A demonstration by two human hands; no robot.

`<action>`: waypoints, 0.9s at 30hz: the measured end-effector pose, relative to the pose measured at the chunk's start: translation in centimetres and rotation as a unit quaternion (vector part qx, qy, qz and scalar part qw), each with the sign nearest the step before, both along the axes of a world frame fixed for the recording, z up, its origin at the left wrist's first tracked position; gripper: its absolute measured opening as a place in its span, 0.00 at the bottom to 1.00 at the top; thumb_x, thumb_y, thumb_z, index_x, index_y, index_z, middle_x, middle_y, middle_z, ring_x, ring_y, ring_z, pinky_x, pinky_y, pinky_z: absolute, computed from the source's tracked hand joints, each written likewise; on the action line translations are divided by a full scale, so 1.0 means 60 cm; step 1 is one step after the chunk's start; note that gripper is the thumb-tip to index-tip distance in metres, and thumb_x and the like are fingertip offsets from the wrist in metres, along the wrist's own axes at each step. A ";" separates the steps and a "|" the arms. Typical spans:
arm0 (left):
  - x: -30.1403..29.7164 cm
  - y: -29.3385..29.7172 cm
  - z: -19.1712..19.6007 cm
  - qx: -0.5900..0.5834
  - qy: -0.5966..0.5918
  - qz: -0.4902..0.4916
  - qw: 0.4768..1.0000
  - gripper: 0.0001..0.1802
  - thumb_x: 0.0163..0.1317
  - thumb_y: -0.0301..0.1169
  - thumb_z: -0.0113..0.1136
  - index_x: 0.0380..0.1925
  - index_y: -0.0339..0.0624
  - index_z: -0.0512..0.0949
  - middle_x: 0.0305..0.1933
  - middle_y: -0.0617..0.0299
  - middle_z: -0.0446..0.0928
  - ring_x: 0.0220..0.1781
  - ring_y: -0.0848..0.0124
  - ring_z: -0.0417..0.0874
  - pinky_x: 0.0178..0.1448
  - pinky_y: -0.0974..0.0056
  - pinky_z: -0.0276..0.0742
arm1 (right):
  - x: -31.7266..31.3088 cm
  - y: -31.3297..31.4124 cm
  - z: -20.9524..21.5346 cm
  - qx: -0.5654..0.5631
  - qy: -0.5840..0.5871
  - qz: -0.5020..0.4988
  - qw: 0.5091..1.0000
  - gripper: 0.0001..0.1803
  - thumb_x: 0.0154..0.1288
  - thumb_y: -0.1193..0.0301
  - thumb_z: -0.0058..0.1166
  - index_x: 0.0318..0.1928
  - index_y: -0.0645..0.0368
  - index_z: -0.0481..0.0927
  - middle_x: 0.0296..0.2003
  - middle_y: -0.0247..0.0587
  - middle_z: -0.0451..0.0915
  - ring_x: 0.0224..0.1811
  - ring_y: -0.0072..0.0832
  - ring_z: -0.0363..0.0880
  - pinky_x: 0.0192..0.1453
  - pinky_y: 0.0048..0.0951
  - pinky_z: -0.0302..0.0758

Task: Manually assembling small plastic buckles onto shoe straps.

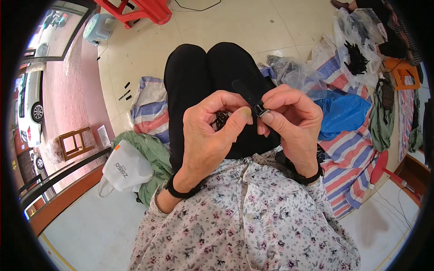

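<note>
Above my lap, my right hand (294, 117) pinches a small metal buckle (261, 113) between thumb and fingers. A short black strap (244, 91) with a rounded end runs from the buckle up and to the left. My left hand (214, 131) is curled around a cluster of small shiny metal pieces (221, 119). Its thumb tip points at the buckle, just left of it; whether it touches the strap, I cannot tell. The fingers behind the strap are partly hidden.
Striped woven sheeting (348, 165) lies at right with a blue plastic bag (343, 113) and a clear bag of black strips (356, 58). A white bag (126, 167) rests on green cloth at left. Red (153, 11) and orange stools (404, 74) stand farther off. Another person sits at far right.
</note>
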State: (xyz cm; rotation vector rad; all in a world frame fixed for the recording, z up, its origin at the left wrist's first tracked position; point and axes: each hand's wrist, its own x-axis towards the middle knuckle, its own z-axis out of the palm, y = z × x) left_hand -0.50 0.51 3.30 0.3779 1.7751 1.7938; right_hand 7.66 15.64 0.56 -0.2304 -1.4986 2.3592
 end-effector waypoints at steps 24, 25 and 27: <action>0.050 -0.018 0.019 0.017 0.149 0.060 0.987 0.03 0.59 0.21 0.63 0.29 0.33 0.78 0.25 0.71 0.74 0.23 0.88 0.64 0.25 0.77 0.58 | 0.038 -0.033 0.032 0.075 0.038 -0.036 0.996 0.06 0.58 0.88 0.58 0.37 0.69 0.80 0.35 0.40 0.80 0.28 0.19 0.80 0.29 0.15 0.75; 0.050 -0.019 0.019 0.018 0.149 0.059 0.987 0.03 0.59 0.21 0.63 0.29 0.33 0.78 0.25 0.71 0.74 0.23 0.88 0.64 0.25 0.77 0.58 | 0.040 -0.034 0.033 0.075 0.039 -0.036 0.996 0.06 0.58 0.88 0.58 0.37 0.69 0.80 0.35 0.40 0.80 0.28 0.19 0.80 0.29 0.15 0.75; 0.051 -0.020 0.018 0.010 0.202 0.050 0.978 0.03 0.58 0.21 0.63 0.29 0.33 0.78 0.24 0.71 0.73 0.22 0.87 0.65 0.25 0.77 0.58 | 0.042 -0.034 0.034 0.080 0.033 -0.036 0.996 0.07 0.59 0.88 0.59 0.37 0.69 0.80 0.35 0.39 0.80 0.28 0.19 0.80 0.29 0.15 0.75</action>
